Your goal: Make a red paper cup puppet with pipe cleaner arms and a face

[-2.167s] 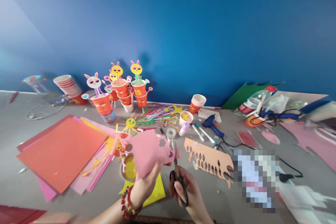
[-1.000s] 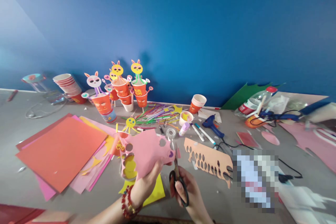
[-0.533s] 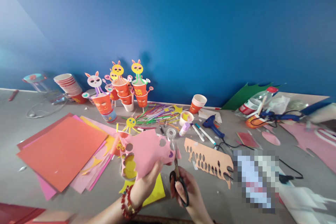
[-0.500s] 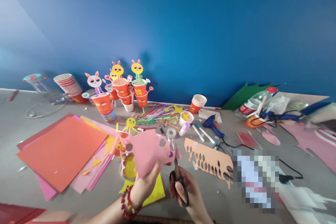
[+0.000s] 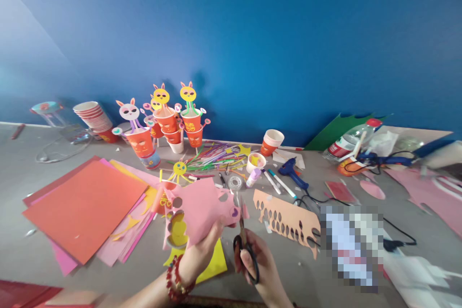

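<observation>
My left hand (image 5: 204, 245), with a red bead bracelet (image 5: 175, 279) at the wrist, is closed on a pink sheet of paper (image 5: 202, 207) that has round cutouts along its edges. A small purple mark shows on the sheet's right end. My right hand (image 5: 258, 255) grips black-handled scissors (image 5: 254, 269), fingers through the loops and blades pointing away from me. The blades are at the paper's right edge, beside a small pink flap (image 5: 246, 211). Beneath the sheet lie yellow paper (image 5: 216, 262) and a round container with yellow inside (image 5: 177, 233).
Colored paper sheets (image 5: 86, 207) are stacked at left. Red paper cups with rabbit figures (image 5: 139, 142) stand behind, near pipe cleaners (image 5: 216, 159). To the right lie a punched peach strip (image 5: 285, 216), a blue glue gun (image 5: 293, 173) with its cable, and a plastic bottle (image 5: 352, 139).
Almost nothing differs. Both hands, the pink paper and the scissors stay in nearly the same place.
</observation>
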Motion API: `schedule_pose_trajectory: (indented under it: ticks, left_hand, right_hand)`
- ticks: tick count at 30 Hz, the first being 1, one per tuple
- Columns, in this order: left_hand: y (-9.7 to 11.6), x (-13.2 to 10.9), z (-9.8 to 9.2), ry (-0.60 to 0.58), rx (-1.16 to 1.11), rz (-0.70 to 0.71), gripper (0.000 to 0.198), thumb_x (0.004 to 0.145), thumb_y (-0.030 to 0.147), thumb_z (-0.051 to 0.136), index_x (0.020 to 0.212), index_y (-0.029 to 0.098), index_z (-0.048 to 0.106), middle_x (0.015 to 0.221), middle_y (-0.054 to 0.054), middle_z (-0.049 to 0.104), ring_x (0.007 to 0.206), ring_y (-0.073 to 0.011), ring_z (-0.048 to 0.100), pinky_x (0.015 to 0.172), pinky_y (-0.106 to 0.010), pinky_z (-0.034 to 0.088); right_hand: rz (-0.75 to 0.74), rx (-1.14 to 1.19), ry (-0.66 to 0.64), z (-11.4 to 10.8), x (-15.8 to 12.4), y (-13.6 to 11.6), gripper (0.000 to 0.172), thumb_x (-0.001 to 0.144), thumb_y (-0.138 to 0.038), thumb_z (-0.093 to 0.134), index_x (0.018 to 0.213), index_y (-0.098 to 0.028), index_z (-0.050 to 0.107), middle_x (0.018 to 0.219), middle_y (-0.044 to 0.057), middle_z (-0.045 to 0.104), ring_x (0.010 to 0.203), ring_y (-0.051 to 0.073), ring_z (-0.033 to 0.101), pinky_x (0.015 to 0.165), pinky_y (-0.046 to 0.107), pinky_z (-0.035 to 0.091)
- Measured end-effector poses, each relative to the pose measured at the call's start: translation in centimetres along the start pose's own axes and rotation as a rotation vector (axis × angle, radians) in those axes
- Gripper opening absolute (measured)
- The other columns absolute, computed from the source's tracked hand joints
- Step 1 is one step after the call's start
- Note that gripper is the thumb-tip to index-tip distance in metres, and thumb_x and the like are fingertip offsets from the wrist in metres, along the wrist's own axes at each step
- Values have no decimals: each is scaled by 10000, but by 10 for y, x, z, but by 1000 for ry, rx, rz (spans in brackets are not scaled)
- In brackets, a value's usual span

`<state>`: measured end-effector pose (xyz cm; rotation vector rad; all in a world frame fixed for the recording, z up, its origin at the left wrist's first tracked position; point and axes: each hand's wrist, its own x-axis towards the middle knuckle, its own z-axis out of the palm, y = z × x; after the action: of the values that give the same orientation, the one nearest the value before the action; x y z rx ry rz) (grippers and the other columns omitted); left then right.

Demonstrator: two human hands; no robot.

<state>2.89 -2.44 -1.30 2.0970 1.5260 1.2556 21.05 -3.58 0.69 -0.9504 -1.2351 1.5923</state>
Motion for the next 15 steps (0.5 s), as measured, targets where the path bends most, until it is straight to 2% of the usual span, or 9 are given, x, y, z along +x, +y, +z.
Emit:
schedule_pose_trajectory:
  ticks: [3, 7, 11, 15]
  left_hand:
    - [-13, -6, 0, -14, 0, -12, 434, 1049, 354, 364, 1168, 247, 767, 967, -7, 823, 870, -175, 797, 821, -190, 633]
    - [-18, -7, -2, -9, 30, -26, 387, 1030, 355, 428, 1113, 253, 791, 989, -8, 821, 883, -173, 794, 853, -174, 610]
    - [-15, -2, -5, 16, 55, -20, 347, 1001, 358, 488, 1050, 246, 813, 972, -26, 823, 897, -195, 789, 885, -214, 603]
    - [-3, 6, -7, 15, 17, -33, 406, 1018, 356, 431, 1007, 254, 824, 985, -30, 820, 871, -185, 788, 869, -213, 602]
  right_hand:
    - [-15, -3, 5, -1, 1, 0, 593, 770, -768, 668, 741, -209, 470, 546, -32, 510, 420, 71, 388, 364, 176, 228]
    - [-24, -20, 1, -1, 2, 1, 599, 766, -773, 669, 746, -205, 480, 557, -35, 502, 442, 78, 423, 380, 173, 259]
    - [-34, -24, 2, -1, 1, 2, 594, 774, -764, 669, 740, -206, 472, 561, -39, 496, 442, 75, 434, 393, 172, 288]
    - [-32, -28, 5, -1, 0, 1, 587, 779, -757, 671, 742, -204, 476, 561, -42, 491, 428, 68, 419, 374, 166, 272]
